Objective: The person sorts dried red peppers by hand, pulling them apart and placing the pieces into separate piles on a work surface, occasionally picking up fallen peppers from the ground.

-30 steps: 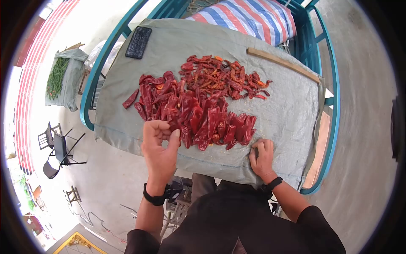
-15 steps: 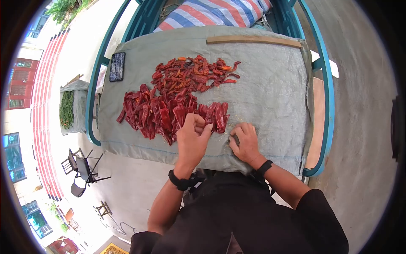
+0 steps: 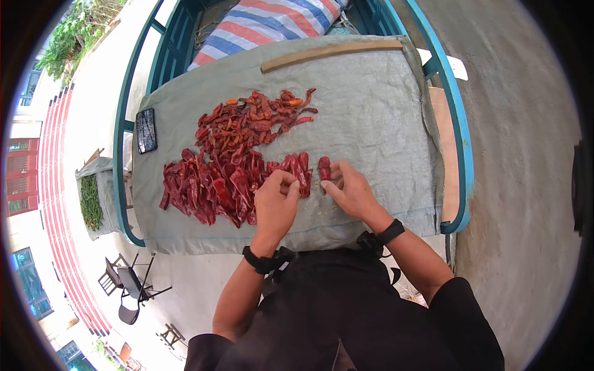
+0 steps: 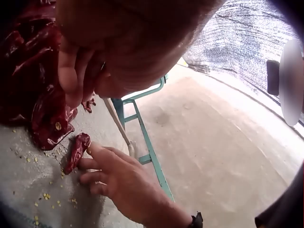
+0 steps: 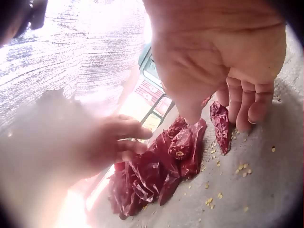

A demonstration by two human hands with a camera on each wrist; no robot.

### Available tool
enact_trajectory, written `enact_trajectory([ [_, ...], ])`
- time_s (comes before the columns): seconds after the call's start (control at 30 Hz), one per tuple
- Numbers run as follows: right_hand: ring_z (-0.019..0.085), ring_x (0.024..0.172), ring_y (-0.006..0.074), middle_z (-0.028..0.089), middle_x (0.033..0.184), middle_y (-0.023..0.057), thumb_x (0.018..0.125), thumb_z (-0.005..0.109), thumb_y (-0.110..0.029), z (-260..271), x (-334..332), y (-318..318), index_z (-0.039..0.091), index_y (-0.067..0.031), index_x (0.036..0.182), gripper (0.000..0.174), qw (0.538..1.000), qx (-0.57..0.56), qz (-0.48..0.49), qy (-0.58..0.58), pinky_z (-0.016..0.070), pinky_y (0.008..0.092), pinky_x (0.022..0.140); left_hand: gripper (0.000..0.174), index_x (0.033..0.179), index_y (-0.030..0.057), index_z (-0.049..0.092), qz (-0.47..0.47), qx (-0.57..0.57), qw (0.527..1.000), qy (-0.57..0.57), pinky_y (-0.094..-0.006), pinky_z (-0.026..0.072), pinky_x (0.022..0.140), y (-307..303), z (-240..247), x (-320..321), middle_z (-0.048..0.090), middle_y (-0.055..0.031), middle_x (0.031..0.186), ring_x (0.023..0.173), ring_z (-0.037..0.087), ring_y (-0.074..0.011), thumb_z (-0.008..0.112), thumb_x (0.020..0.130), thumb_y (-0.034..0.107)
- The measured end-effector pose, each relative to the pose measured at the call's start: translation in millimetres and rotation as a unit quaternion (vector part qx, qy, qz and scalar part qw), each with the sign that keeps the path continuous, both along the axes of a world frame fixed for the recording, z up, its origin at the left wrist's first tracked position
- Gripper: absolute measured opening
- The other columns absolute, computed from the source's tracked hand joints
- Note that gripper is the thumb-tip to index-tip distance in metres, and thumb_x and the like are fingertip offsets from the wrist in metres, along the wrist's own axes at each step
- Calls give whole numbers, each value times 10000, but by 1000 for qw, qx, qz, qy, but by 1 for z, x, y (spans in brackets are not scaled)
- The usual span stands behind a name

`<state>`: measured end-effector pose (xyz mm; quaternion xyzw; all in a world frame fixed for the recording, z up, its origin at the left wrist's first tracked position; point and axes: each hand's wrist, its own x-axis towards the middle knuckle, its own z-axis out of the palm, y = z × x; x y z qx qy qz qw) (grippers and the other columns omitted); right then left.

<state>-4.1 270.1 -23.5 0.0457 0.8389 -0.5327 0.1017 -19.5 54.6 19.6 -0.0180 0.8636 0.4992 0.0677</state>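
Observation:
My right hand reaches down around a single dried red chili pepper on the sheet. In the right wrist view this pepper lies between the thumb and the fingers, with the fingertips close beside it. My left hand hovers at the near edge of the large chili pile, its fingers loosely bent and nothing between them. Left of the lone pepper, a short row of glossy chilies extends from that pile. Behind lies a second heap of smaller, more shrivelled chilies.
A grey-green woven sheet covers the work surface, with pale seeds scattered on it. A wooden strip lies along the far edge, a black phone-like slab at the left. Teal metal rails flank the sides. Striped sacking lies behind.
The head view has shifted. My left hand has moved from the pile's left part toward the right. My right hand has come forward, and one chili now lies apart from the row's right end.

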Motion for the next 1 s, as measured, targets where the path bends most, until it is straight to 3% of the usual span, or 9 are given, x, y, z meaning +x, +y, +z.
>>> enact_trajectory([
  [0.23, 719, 990, 440, 722, 1066, 251, 883, 829, -142, -10, -18, -19, 576, -6, 1212, 437, 983, 181, -11, 29, 564, 529, 851, 48, 1058, 3, 698, 34, 80, 996, -26, -237, 545, 736, -66, 22, -3, 738, -8, 919, 817, 689, -65, 721, 1029, 33],
  [0.33, 724, 983, 439, 721, 1030, 255, 868, 827, -109, -26, -27, -11, 575, -5, 1206, 435, 970, 232, -61, 36, 563, 526, 841, 50, 1089, 0, 687, 28, 118, 992, -34, -249, 574, 800, -84, 30, -5, 760, -38, 1014, 881, 712, -85, 696, 1051, 31],
  [0.47, 730, 897, 417, 713, 965, 230, 857, 823, -77, -6, -35, 12, 580, -6, 1224, 446, 972, 175, -158, -14, 571, 506, 808, 59, 1111, 0, 676, 35, 187, 981, -31, -259, 583, 831, -98, 43, -5, 767, -60, 1067, 912, 721, -96, 683, 1065, 36],
  [0.57, 725, 775, 306, 709, 927, 162, 859, 841, -100, -9, -31, 22, 577, -11, 1277, 502, 950, 231, -186, 95, 586, 428, 733, 62, 1112, 5, 678, 42, 233, 971, -25, -253, 576, 827, -108, 51, -5, 773, -65, 1064, 904, 725, -95, 680, 1071, 52],
  [0.67, 718, 794, 295, 704, 971, 152, 872, 853, -140, -14, -31, 17, 573, -11, 1306, 532, 894, 324, -198, 240, 589, 420, 745, 66, 1109, 13, 681, 41, 223, 974, -15, -244, 565, 810, -115, 58, -10, 778, -62, 1058, 897, 726, -92, 679, 1077, 71],
  [0.73, 725, 923, 341, 708, 1046, 194, 860, 881, -193, 8, -28, -6, 569, 5, 1324, 593, 964, 199, -158, 78, 582, 455, 836, 75, 1108, 17, 682, 42, 222, 974, -8, -241, 557, 793, -120, 57, -14, 781, -62, 1059, 894, 728, -91, 683, 1079, 87],
  [0.83, 720, 1105, 403, 715, 1179, 251, 826, 932, -320, 14, -25, -42, 551, 24, 1384, 759, 992, 72, -66, -85, 569, 485, 971, 85, 1107, 21, 684, 44, 232, 972, -7, -241, 550, 778, -119, 61, -18, 785, -63, 1067, 891, 728, -89, 689, 1079, 102],
  [0.93, 708, 1164, 443, 714, 1247, 283, 785, 961, -381, -7, -24, -64, 533, 30, 1423, 871, 995, 91, -29, -11, 557, 484, 1028, 91, 1107, 23, 686, 32, 244, 969, -7, -243, 548, 775, -111, 62, -17, 787, -67, 1074, 892, 728, -89, 691, 1079, 110],
  [1.0, 721, 1158, 390, 723, 1250, 265, 762, 974, -380, -15, -29, -70, 526, 25, 1441, 909, 993, 118, -16, 3, 569, 453, 996, 93, 1107, 24, 686, 26, 250, 968, -11, -243, 547, 776, -103, 61, -17, 787, -69, 1074, 896, 727, -90, 691, 1079, 112],
])
